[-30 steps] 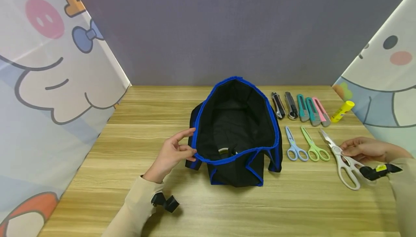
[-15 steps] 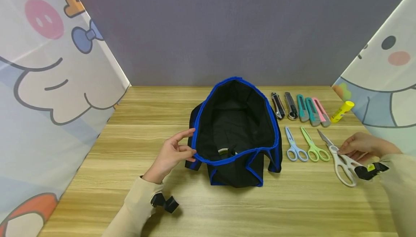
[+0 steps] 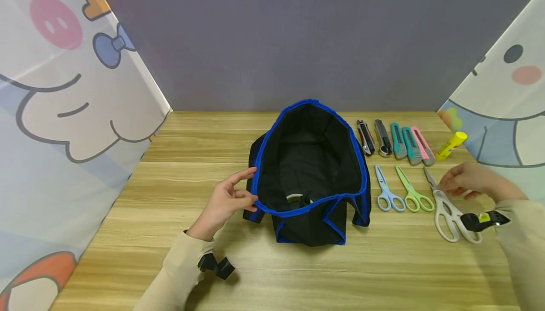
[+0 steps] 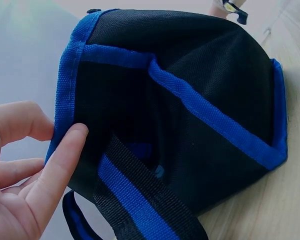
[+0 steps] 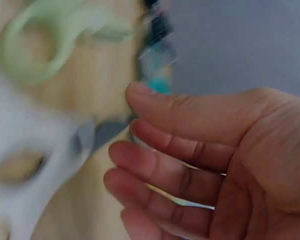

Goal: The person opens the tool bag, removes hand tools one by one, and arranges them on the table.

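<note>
My left hand (image 3: 225,201) pinches the blue-trimmed rim of an open black fabric bag (image 3: 310,229). In the left wrist view, thumb and fingers lie on either side of the blue edging (image 4: 66,95). At the right, white-handled scissors (image 3: 441,198) lie on the table with blades slightly spread and pointing away. Beside their blades is my right hand (image 3: 477,181), fingers loosely bent. The right wrist view shows nothing held between these fingers, and the scissors (image 5: 50,145) apart from the palm, blurred. Inside the bag, a pale curved object (image 3: 294,198) is partly hidden by the front rim.
Light blue scissors (image 3: 383,187) and green scissors (image 3: 409,190) lie between bag and white scissors. Behind them is a row of several utility knives, including a pink one (image 3: 422,146). A yellow glue stick (image 3: 451,146) ends that row. A grey wall (image 3: 272,41) closes the back.
My right hand has let go of the white scissors and moved slightly away from me, up beside the blades. The scissors now lie straighter on the table. My left hand stays on the bag rim.
</note>
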{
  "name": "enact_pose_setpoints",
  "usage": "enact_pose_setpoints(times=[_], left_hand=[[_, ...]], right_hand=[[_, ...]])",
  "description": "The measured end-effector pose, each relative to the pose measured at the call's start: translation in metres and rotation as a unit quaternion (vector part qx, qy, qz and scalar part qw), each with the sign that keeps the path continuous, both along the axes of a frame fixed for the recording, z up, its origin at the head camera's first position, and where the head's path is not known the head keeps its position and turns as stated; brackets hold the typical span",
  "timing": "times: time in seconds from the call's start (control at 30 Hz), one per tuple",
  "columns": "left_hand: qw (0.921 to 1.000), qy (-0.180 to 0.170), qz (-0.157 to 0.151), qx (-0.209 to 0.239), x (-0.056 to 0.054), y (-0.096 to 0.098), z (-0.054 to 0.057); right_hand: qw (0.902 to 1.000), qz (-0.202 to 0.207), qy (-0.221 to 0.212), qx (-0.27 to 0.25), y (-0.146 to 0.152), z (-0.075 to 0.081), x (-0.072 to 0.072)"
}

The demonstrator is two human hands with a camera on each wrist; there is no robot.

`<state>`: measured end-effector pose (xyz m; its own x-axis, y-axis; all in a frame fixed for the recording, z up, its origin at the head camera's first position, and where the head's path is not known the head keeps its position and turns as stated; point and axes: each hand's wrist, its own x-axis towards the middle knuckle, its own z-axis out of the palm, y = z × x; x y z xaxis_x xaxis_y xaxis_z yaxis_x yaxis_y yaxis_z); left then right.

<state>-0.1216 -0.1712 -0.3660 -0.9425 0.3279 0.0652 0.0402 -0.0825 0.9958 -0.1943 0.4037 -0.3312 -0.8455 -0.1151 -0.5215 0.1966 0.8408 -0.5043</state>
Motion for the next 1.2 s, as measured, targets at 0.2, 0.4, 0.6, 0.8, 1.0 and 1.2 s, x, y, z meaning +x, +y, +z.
enact_pose_setpoints(times=[0.2, 0.4, 0.6, 0.8, 1.0, 1.2], left_hand=[[1.0000, 0.000, -0.002, 0.003, 0.002, 0.001, 0.002], [1.0000, 0.006, -0.005, 0.004, 0.001, 0.002, 0.003], [1.0000, 0.006, -0.004, 0.002, 0.000, 0.001, 0.003], [1.0000, 0.001, -0.003, 0.005, 0.000, 0.002, 0.003], [1.0000, 0.003, -0.002, 0.004, 0.000, 0.002, 0.002], [1.0000, 0.002, -0.004, 0.006, 0.001, 0.002, 0.001]], right_hand=[[0.9973, 0.032, 0.061, -0.024, -0.034, 0.027, -0.011], [0.9905, 0.056, 0.106, -0.068, -0.080, 0.052, -0.023], [0.9831, 0.095, 0.138, -0.075, -0.138, 0.074, -0.031], [0.9699, 0.176, 0.152, -0.073, -0.198, 0.094, -0.031], [0.9523, 0.261, 0.147, -0.060, -0.241, 0.092, -0.042], [0.9338, 0.339, 0.091, -0.068, -0.275, 0.069, -0.059]])
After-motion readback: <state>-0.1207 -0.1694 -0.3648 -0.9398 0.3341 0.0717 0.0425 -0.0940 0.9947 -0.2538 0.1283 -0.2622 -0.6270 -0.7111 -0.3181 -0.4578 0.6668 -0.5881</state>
